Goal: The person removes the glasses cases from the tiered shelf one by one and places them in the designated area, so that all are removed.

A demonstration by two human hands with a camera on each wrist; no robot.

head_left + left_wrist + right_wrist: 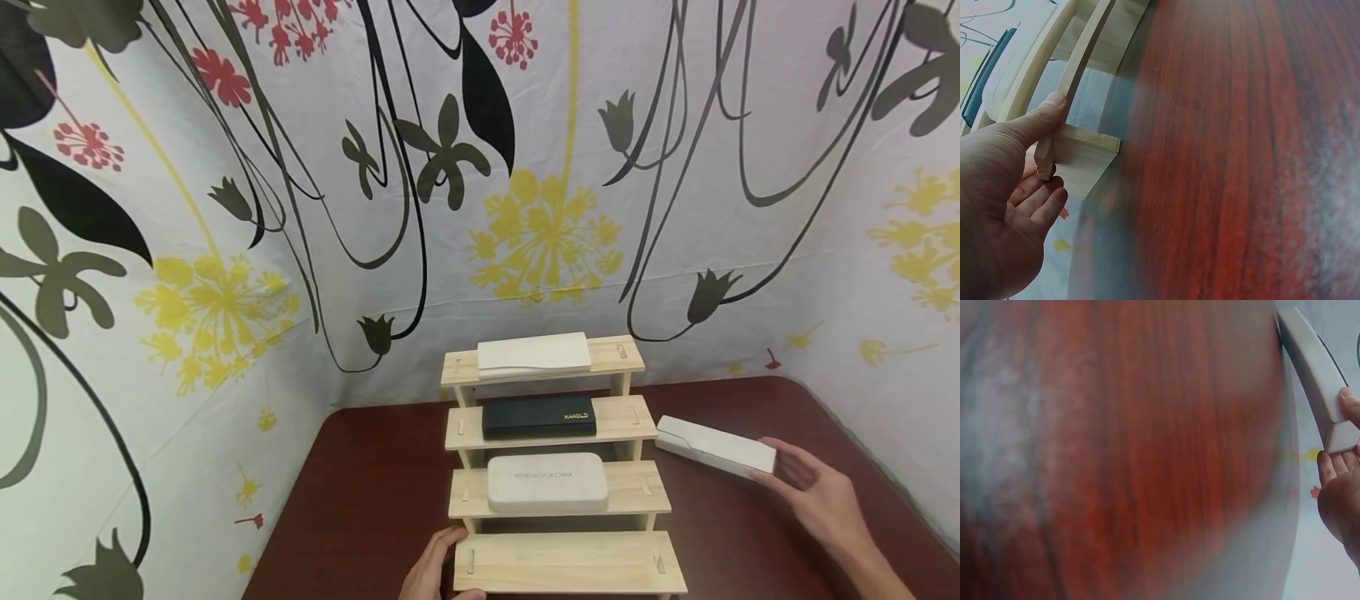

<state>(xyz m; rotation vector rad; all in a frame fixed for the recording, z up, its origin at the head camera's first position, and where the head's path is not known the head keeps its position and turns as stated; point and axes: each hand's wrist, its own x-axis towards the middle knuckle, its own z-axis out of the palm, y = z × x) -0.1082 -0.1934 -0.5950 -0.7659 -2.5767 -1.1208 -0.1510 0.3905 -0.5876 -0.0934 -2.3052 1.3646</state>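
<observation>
A pale wooden stepped display stand (564,562) stands on the dark red table, its shelves rising toward the back. My left hand (431,567) grips the left end of its lowest shelf; in the left wrist view the thumb of that hand (1004,187) lies on top, with fingers below. To the right of the stand, my right hand (821,492) holds a long white glasses case (712,446) by its near end. The case (1315,369) is raised off the table, tilted, with thumb on one side and fingers under its end in the right wrist view.
On the stand's upper shelves lie a flat white case (534,356), a black case (538,417) with gold lettering, and a rounded white case (547,483). The lowest shelf is bare. A flower-patterned cloth (420,250) hangs behind and beside the table (360,500).
</observation>
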